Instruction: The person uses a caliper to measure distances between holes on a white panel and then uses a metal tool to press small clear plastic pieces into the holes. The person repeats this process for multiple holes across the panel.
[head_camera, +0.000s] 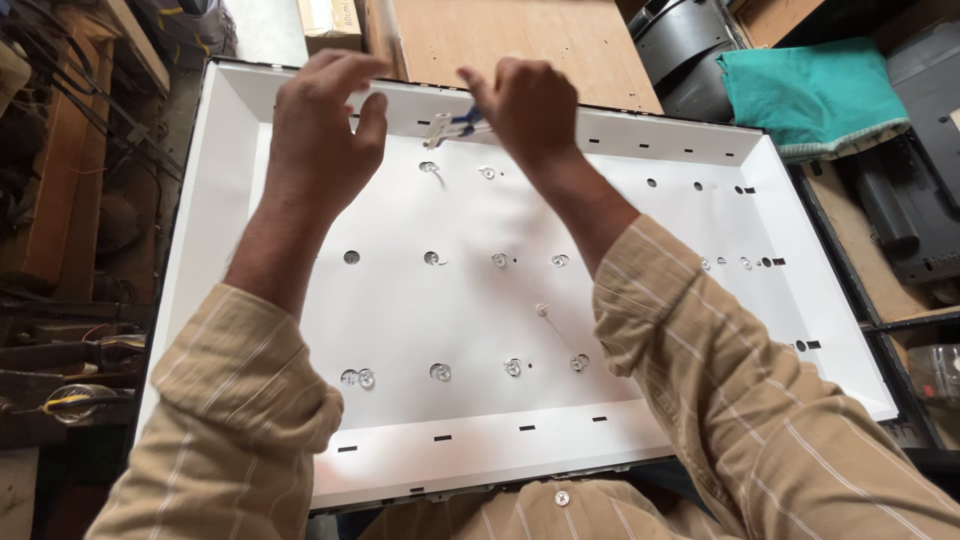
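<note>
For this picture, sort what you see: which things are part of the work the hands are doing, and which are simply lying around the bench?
In use:
left hand
right hand
small blue-and-white part pinched in the right hand
white backlight panel
round lenses on it

Lying about:
green cloth
brown board
black casing

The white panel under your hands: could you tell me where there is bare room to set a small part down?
On the white panel, bare sheet lies between the lens rows, and along the near sloped rim with its black slots. The far edge is crowded: the left hand and right hand work there, the right pinching a small blue-and-white piece. The benches around are cluttered, a green cloth to the right.
</note>
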